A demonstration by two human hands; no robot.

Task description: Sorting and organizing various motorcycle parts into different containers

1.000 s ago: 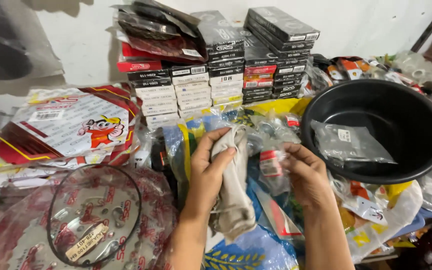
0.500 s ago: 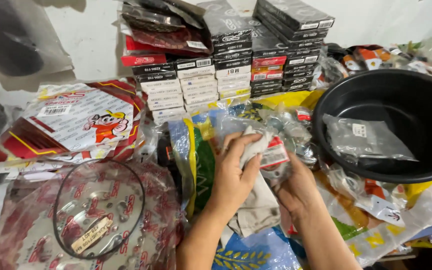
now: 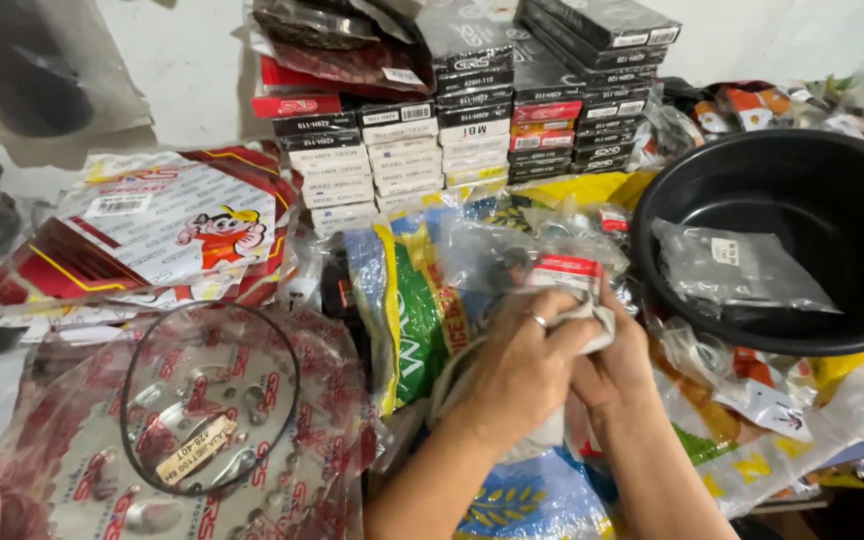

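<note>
**Clear-plastic packet gripped between both hands over the bench**

Head view: Clear plastic wraps a small packet (image 3: 564,272) with a red-and-white label, held at bench centre, just left of the black basin (image 3: 792,330). The left hand (image 3: 517,375) is closed, fingers curled over a pale cloth (image 3: 472,380) and pressing it against the packet from the left. A ring shows on one finger. The right hand (image 3: 617,365) is closed beneath and behind the packet, thumb up along its right edge. Both hands touch the packet; neither is nearer. The packet stands above the knuckles, its labelled end pointing away from the person; its long axis cannot be told, since the hands cover its lower part. A second clear bag (image 3: 742,270) lies inside the basin, well apart from the hands. Stacked black and white boxes (image 3: 432,130) stand behind.
</note>
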